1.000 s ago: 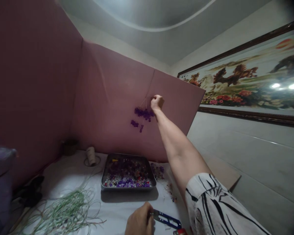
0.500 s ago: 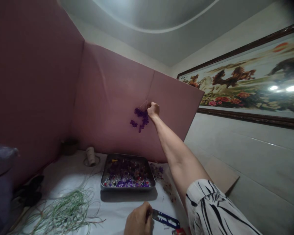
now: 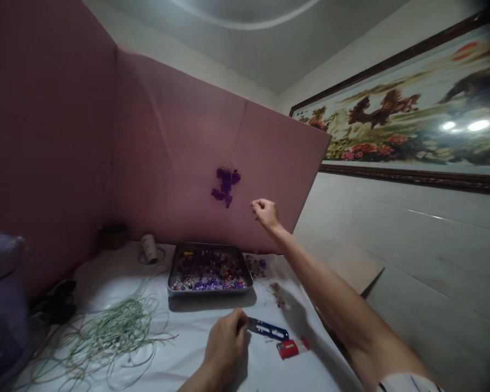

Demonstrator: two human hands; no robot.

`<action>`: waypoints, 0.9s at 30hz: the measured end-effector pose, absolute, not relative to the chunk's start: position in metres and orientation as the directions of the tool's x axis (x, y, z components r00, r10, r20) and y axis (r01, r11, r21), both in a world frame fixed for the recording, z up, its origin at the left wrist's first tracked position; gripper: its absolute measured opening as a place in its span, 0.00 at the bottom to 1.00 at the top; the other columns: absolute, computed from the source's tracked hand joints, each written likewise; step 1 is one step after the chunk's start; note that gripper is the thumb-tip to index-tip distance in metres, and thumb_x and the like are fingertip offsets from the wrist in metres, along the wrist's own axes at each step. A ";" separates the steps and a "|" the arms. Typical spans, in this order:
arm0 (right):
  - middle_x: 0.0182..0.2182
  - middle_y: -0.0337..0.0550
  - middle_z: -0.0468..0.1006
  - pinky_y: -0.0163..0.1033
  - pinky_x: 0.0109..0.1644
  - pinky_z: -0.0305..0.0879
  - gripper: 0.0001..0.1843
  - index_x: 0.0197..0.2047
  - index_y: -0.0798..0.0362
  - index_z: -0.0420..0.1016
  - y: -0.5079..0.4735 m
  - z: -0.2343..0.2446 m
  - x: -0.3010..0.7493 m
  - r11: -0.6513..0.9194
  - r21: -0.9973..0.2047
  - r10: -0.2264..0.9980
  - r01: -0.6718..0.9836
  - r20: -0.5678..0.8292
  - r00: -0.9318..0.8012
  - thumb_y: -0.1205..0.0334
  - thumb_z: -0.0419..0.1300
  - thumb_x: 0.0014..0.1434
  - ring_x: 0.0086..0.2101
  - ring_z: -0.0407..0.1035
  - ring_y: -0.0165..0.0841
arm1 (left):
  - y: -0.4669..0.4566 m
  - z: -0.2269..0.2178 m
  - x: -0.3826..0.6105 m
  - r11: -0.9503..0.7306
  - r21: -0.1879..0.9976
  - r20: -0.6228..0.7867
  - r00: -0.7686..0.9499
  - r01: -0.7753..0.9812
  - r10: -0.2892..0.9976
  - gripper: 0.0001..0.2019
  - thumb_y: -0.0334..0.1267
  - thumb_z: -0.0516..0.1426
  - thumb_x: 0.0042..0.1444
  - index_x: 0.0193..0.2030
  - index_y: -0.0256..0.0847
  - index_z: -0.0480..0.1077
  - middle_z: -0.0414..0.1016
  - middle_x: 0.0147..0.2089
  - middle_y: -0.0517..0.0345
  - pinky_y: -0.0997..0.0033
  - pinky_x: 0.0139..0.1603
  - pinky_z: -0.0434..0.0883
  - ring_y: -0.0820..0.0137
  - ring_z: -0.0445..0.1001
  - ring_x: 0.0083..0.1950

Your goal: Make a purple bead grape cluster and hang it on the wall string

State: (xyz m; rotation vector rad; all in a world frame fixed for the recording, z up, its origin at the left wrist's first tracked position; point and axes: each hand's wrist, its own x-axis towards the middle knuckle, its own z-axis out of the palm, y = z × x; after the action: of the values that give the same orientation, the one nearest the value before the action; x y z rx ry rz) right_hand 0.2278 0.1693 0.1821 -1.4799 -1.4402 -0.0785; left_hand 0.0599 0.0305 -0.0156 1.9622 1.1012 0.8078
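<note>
A cluster of purple beads (image 3: 226,185) hangs by thin strings against the pink panel. To its right, apart from it, my right hand (image 3: 266,213) is raised with curled fingers, and nothing shows in them. My left hand (image 3: 225,340) rests low over the white table, thumb and forefinger pinched together; whatever they hold, if anything, is too small to make out. Right beside those fingertips lies a pair of blue thread snips (image 3: 268,329), its blade end towards the hand. A red lighter (image 3: 293,347) lies against the far end of the snips.
Beyond my left hand stands a metal tray (image 3: 210,293) of mixed beads. Green cords (image 3: 116,329) lie tangled at left, a thread spool (image 3: 149,249) behind them. More purple beads (image 3: 256,265) lie beside the tray. The pink panel (image 3: 179,136) closes the back; a framed picture (image 3: 392,130) hangs right.
My right hand has left the hanging purple beads and drawn back down and to the right. The view has shifted, showing more of the lighter. My left hand keeps its pinch beside the snips.
</note>
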 end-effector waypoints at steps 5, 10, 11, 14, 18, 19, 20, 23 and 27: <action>0.21 0.40 0.74 0.33 0.26 0.63 0.14 0.27 0.57 0.76 0.083 0.117 0.226 0.273 -0.701 0.815 0.659 0.532 0.228 0.56 0.57 0.54 0.22 0.66 0.30 | 0.032 -0.016 0.060 -0.387 0.832 0.201 0.433 0.398 0.878 0.07 0.30 0.50 0.54 0.32 0.41 0.70 0.75 0.31 0.57 0.71 0.39 0.62 0.67 0.71 0.35; 0.21 0.38 0.74 0.34 0.28 0.63 0.12 0.26 0.54 0.76 0.004 0.065 0.203 0.282 -0.774 0.909 0.566 0.405 0.101 0.58 0.57 0.55 0.24 0.67 0.31 | 0.036 -0.022 0.062 -0.405 0.860 0.250 0.437 0.309 0.864 0.07 0.32 0.51 0.53 0.31 0.41 0.70 0.75 0.30 0.58 0.70 0.38 0.64 0.67 0.71 0.34; 0.21 0.39 0.74 0.34 0.29 0.63 0.12 0.26 0.54 0.76 -0.007 0.057 0.199 0.287 -0.776 0.911 0.561 0.402 0.090 0.59 0.57 0.56 0.25 0.67 0.31 | 0.037 -0.023 0.062 -0.410 0.869 0.268 0.433 0.276 0.861 0.06 0.33 0.51 0.53 0.30 0.40 0.70 0.75 0.30 0.58 0.70 0.38 0.64 0.67 0.71 0.34; 0.23 0.41 0.74 0.35 0.31 0.62 0.15 0.25 0.54 0.74 -0.028 0.033 0.188 0.323 -0.771 0.907 0.548 0.417 0.052 0.58 0.55 0.60 0.27 0.67 0.32 | 0.036 -0.022 0.062 -0.398 0.899 0.300 0.403 0.184 0.864 0.09 0.38 0.52 0.54 0.26 0.40 0.68 0.72 0.26 0.59 0.70 0.34 0.64 0.68 0.69 0.31; 0.24 0.41 0.74 0.36 0.31 0.60 0.16 0.27 0.53 0.72 -0.037 0.000 0.183 0.351 -0.721 0.842 0.598 0.522 0.134 0.58 0.52 0.64 0.28 0.67 0.33 | 0.032 -0.014 0.061 -0.358 0.927 0.296 0.370 0.108 0.881 0.08 0.40 0.54 0.52 0.27 0.39 0.70 0.72 0.26 0.59 0.71 0.35 0.65 0.67 0.69 0.32; 0.25 0.41 0.74 0.36 0.32 0.59 0.16 0.27 0.52 0.72 -0.037 -0.007 0.183 0.366 -0.683 0.820 0.631 0.558 0.128 0.59 0.52 0.65 0.28 0.67 0.33 | 0.031 -0.013 0.060 -0.350 0.932 0.296 0.356 0.097 0.887 0.08 0.41 0.55 0.51 0.27 0.39 0.70 0.71 0.26 0.60 0.71 0.35 0.65 0.67 0.69 0.32; 0.25 0.41 0.73 0.36 0.33 0.59 0.16 0.27 0.52 0.71 -0.038 -0.013 0.183 0.390 -0.637 0.807 0.665 0.584 0.086 0.60 0.52 0.65 0.28 0.67 0.33 | 0.031 -0.011 0.060 -0.339 0.937 0.293 0.344 0.083 0.892 0.09 0.41 0.55 0.50 0.27 0.39 0.70 0.71 0.25 0.60 0.71 0.34 0.65 0.68 0.69 0.31; 0.25 0.41 0.73 0.36 0.33 0.58 0.15 0.26 0.52 0.71 -0.041 -0.022 0.184 0.443 -0.553 0.786 0.706 0.618 -0.009 0.64 0.52 0.64 0.28 0.67 0.33 | 0.030 -0.008 0.059 -0.287 0.958 0.267 0.312 0.018 0.912 0.12 0.47 0.57 0.49 0.26 0.39 0.69 0.69 0.23 0.61 0.71 0.31 0.64 0.69 0.67 0.28; 0.25 0.40 0.73 0.35 0.33 0.58 0.14 0.26 0.52 0.71 -0.044 -0.022 0.184 0.501 -0.498 0.769 0.708 0.631 -0.101 0.66 0.53 0.63 0.28 0.68 0.32 | 0.033 -0.004 0.058 -0.143 0.988 0.155 0.292 -0.061 0.944 0.15 0.49 0.60 0.44 0.28 0.38 0.68 0.68 0.22 0.62 0.73 0.27 0.62 0.73 0.64 0.24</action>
State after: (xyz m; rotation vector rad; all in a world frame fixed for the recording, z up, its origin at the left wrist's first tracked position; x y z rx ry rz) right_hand 0.1839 -0.0441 -0.0217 -1.2325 -1.8336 0.0847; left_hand 0.0580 0.0330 -0.0039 1.4166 0.8813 1.1070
